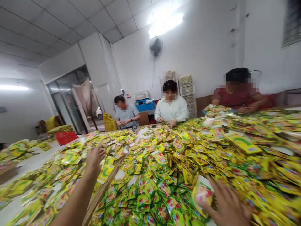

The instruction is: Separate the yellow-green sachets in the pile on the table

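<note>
My left hand (94, 158) is stretched out over the table with its fingers spread, hovering above loose yellow sachets (70, 157) and holding nothing. My right hand (227, 205) is low at the bottom right, blurred by motion, its fingers spread beside a yellow and pink sachet (202, 194) that stands at its fingertips; I cannot tell if it grips the sachet. A big heap of yellow and green sachets (164, 175) covers the table in front of me.
A wooden strip (103, 188) runs between two tabletops. Three people sit across the table, hands in the sachets. A red bag (66, 137) lies at the left. Crates (187, 86) and a wall fan (155, 45) stand behind.
</note>
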Demonstrator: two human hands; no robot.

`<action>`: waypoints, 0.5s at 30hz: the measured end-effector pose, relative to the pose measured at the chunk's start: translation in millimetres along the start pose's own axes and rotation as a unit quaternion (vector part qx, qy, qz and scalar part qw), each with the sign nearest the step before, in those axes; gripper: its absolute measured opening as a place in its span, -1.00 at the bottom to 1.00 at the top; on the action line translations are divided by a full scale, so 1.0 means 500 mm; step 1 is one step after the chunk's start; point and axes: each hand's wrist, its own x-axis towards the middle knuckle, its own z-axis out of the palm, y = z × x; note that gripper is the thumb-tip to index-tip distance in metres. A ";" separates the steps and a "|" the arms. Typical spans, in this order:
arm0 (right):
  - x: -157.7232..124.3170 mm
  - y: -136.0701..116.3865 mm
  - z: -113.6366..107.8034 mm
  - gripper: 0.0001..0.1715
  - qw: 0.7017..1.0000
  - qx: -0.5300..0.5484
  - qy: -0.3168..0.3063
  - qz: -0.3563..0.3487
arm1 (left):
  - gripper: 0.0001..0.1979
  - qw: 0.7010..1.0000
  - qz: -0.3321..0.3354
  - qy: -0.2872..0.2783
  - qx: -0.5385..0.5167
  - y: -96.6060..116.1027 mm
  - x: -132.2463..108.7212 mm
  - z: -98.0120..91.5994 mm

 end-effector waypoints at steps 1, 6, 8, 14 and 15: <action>0.000 -0.010 -0.007 -0.27 0.999 -0.026 -0.025 -0.007 | -0.74 0.999 -0.015 -0.036 0.008 -0.026 -0.025 0.015; -0.018 -0.044 -0.027 -0.45 0.993 -0.035 -0.111 -0.002 | -0.74 0.957 -0.049 -0.271 0.097 -0.160 -0.239 0.127; -0.025 -0.050 -0.028 -0.38 0.994 -0.024 -0.109 -0.003 | -0.77 0.935 -0.024 -0.328 0.133 -0.184 -0.316 0.176; -0.024 -0.058 -0.046 -0.23 0.984 0.094 -0.151 0.013 | -0.76 0.911 0.001 -0.380 0.163 -0.220 -0.417 0.310; -0.020 -0.058 -0.057 -0.23 0.978 0.136 -0.158 0.022 | -0.77 0.909 -0.009 -0.389 0.149 -0.225 -0.419 0.321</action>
